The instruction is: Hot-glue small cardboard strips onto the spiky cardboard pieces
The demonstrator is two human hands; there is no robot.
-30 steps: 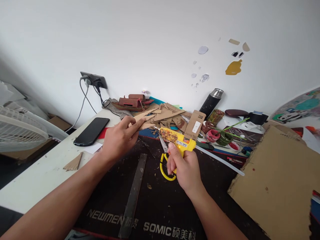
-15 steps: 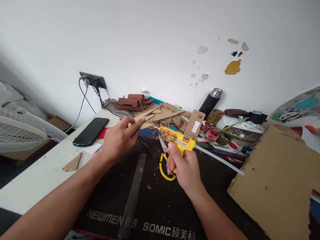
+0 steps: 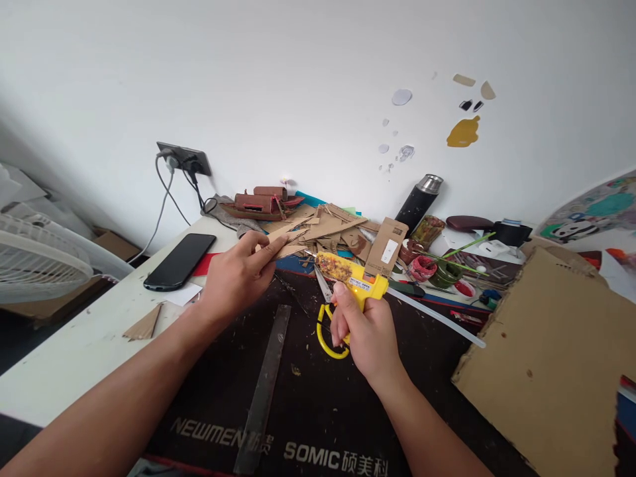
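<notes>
My right hand [image 3: 365,324] is wrapped round the handle of a yellow glue gun [image 3: 338,268], stained brown near its nozzle. A long translucent glue stick [image 3: 437,317] sticks out of its back. The nozzle points left, close to a thin cardboard piece [image 3: 292,248]. My left hand [image 3: 243,268] pinches that piece between thumb and fingers, just in front of a heap of cardboard scraps [image 3: 332,222]; where the held piece ends is hard to make out. Below the glue gun lie scissors [image 3: 322,334] with yellow handles, partly hidden by my right hand.
A ruler [image 3: 265,384] lies on the black mat [image 3: 199,391]. To the left are a phone [image 3: 181,262] and a fan [image 3: 44,255]. Behind stand model boats [image 3: 258,204], a black flask [image 3: 420,202] and paint jars [image 3: 424,268]. A large cardboard sheet [image 3: 541,364] leans at right.
</notes>
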